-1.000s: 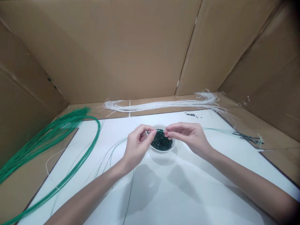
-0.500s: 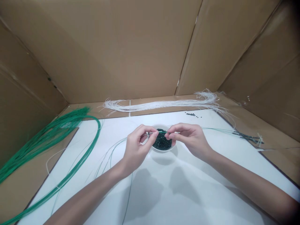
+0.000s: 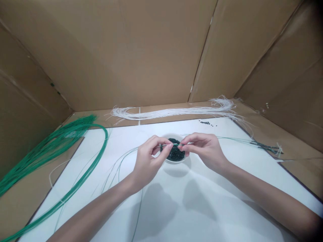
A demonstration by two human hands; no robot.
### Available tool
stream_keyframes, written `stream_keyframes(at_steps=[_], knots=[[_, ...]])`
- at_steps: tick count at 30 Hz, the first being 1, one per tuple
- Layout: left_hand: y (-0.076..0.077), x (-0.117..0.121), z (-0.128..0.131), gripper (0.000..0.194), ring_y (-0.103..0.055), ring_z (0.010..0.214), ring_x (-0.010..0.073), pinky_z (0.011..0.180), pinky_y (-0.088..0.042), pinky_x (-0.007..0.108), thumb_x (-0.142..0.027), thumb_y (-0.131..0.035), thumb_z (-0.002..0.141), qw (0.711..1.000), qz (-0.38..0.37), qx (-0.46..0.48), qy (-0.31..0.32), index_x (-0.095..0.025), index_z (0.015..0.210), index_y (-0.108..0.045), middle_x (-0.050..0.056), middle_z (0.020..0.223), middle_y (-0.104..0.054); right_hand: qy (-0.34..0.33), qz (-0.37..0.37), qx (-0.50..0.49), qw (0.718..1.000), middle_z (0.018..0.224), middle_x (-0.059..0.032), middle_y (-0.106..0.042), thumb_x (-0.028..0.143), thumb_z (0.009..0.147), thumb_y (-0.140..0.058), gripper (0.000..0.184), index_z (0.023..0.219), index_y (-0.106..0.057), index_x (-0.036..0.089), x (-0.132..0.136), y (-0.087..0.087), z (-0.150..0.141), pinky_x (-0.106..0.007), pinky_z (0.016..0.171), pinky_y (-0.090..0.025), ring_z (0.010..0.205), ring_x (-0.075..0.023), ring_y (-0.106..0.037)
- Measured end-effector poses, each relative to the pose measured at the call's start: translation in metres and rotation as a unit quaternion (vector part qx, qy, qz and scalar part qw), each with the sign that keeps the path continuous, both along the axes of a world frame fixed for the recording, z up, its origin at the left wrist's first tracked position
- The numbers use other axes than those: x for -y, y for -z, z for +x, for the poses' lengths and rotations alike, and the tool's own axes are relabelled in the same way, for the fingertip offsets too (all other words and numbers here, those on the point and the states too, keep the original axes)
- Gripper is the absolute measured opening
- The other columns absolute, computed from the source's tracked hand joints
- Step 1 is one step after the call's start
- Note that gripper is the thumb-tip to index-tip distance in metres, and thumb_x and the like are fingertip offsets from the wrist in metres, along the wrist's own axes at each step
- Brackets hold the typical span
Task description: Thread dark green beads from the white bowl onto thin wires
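Cardboard walls rise behind and beside a white tabletop, with the white bowl of small dark beads as your landmark. Beyond the bowl lie long white strands; the green bundle spreads to its left, a few loose beads sit beyond it to the right, and a dark tied bundle lies farther right.

From the head view, your left hand pinches a fine strand between thumb and forefinger, and your right hand pinches it from the other side. Each grip has its fingertips together on the strand, which runs across above the bowl, partly white and partly green; whether these are one piece or two, you cannot tell.

The strand looks very light, thin and springy, probably smooth enough to slide under a loose pinch and liable to kink if bent sharply. Take hold close to its end, where a short length should stay straighter. The beads look hard, tiny and apt to roll.
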State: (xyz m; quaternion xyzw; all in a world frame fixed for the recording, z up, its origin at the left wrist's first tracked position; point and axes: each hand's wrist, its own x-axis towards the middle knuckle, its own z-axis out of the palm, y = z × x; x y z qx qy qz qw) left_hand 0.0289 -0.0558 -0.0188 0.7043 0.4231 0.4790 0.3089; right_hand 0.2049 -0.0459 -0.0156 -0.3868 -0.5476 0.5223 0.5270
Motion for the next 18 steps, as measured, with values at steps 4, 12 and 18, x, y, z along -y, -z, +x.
stream_keyframes(at_steps=[4,12,18], knots=[[0.0003,-0.0004,0.0002,0.009,-0.036,0.055,0.0078,0.053,-0.033,0.021,-0.023,-0.052,0.081,0.999,0.025,-0.02,0.0,-0.019,0.077,-0.059,-0.001,0.066,-0.052,0.006,0.005,0.002,1.0,0.058,-0.0012,-0.065,0.018,0.055,-0.075,0.009,0.06,-0.067,0.016,0.0017,-0.0019,-0.0012,-0.022,0.045,-0.049,0.049,-0.0104,-0.058],[-0.0001,-0.0005,-0.0002,0.007,-0.042,0.056,0.0077,0.053,-0.035,0.02,-0.018,-0.052,0.08,0.993,0.103,-0.061,-0.005,-0.019,0.076,-0.058,-0.001,0.066,-0.054,0.029,0.039,0.049,0.998,0.059,-0.0018,-0.064,0.022,0.056,-0.074,0.012,0.061,-0.066,0.015,0.0016,-0.0035,-0.0016,-0.024,0.044,-0.051,0.048,-0.011,-0.057],[0.0,-0.0019,-0.0007,0.008,-0.045,0.058,0.0083,0.055,-0.037,0.021,-0.017,-0.052,0.08,0.99,0.121,-0.07,-0.008,-0.019,0.078,-0.059,-0.001,0.067,-0.056,0.055,0.151,0.183,0.97,0.068,-0.0028,-0.067,0.025,0.067,-0.067,0.006,0.067,-0.066,0.019,0.0035,-0.0012,0.0019,-0.026,0.054,-0.052,0.06,-0.0137,-0.059]])
